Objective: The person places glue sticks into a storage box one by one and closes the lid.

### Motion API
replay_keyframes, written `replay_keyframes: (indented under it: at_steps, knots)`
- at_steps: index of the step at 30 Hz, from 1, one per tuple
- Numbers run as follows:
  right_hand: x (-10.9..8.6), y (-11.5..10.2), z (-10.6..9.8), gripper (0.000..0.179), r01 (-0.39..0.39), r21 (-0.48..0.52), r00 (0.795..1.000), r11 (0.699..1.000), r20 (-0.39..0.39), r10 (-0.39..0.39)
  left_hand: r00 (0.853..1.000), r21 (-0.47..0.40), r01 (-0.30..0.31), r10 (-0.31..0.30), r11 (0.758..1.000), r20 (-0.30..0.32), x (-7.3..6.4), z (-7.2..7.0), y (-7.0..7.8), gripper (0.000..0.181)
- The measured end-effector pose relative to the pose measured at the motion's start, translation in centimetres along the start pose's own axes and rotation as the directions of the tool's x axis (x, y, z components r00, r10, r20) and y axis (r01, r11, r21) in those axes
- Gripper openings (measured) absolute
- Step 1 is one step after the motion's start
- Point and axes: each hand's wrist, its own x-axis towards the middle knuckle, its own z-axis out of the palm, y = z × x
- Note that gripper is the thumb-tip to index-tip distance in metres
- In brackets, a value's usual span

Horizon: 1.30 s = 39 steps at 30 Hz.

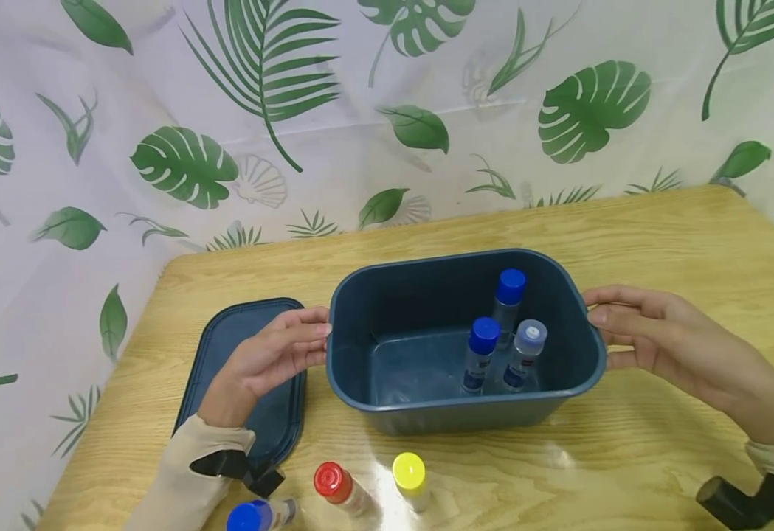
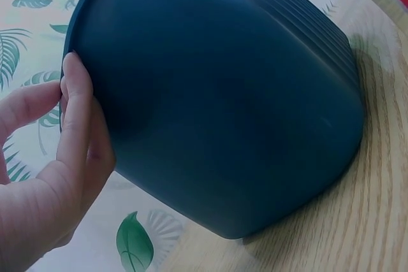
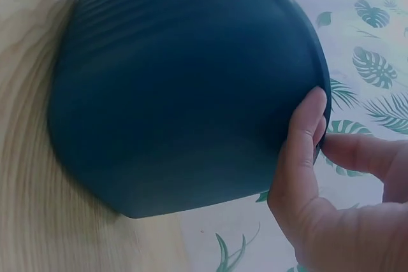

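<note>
A dark blue plastic storage bin (image 1: 453,422) stands on the table between my hands. My left hand (image 1: 270,358) holds its left end, thumb and fingers at the rim, as the left wrist view also shows. On the right end, my right hand (image 1: 668,343) pinches the rim the same way, with fingers (image 3: 299,151) under the lip. Inside, toward the right, stand three small clear bottles: a blue-capped one (image 1: 477,361) in front, another blue-capped one (image 1: 509,295) behind, and one with a pale translucent cap (image 1: 527,350).
A matching dark blue lid (image 1: 223,335) lies left of the bin, partly under my left forearm. Toward the near edge are a red-capped bottle (image 1: 336,483), a yellow-capped bottle (image 1: 409,476) and a blue-capped bottle (image 1: 254,515). Behind the wooden table (image 1: 679,243) hangs a leaf-print cloth (image 1: 333,184).
</note>
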Motion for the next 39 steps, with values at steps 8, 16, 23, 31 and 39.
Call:
replay_keyframes:
  at_steps: [8, 16, 23, 31, 39]
  knots:
    - [0.11, 0.21, -0.35, 0.037, -0.009, 0.083, 0.998, 0.996, 0.058, 0.004, 0.999, 0.005, -0.019, 0.019, 1.0, 0.028, -0.06, -0.21, -0.16, 0.02]
    - [0.0, 0.3, -0.46, 0.037, -0.009, 0.104, 0.998, 0.995, 0.059, 0.003, 0.999, -0.014, -0.016, 0.017, 1.0, 0.045, -0.09, -0.02, 0.05, 0.019]
    - [0.17, 0.42, -0.54, 0.039, 0.002, 0.127, 0.996, 0.992, 0.084, -0.013, 0.999, -0.02, -0.011, 0.012, 1.0, 0.036, -0.17, -0.14, 0.06, 0.018]
    - [0.14, 0.43, -0.61, 0.038, -0.005, 0.112, 0.998, 0.994, 0.064, -0.002, 1.0, -0.017, -0.005, 0.005, 1.0, 0.029, -0.31, -0.15, 0.19, 0.017]
    - [0.19, 0.52, -0.68, 0.038, -0.009, 0.123, 0.998, 0.992, 0.065, 0.001, 1.0, 0.009, 0.013, -0.013, 1.0, 0.002, -0.68, -0.24, 0.36, 0.019]
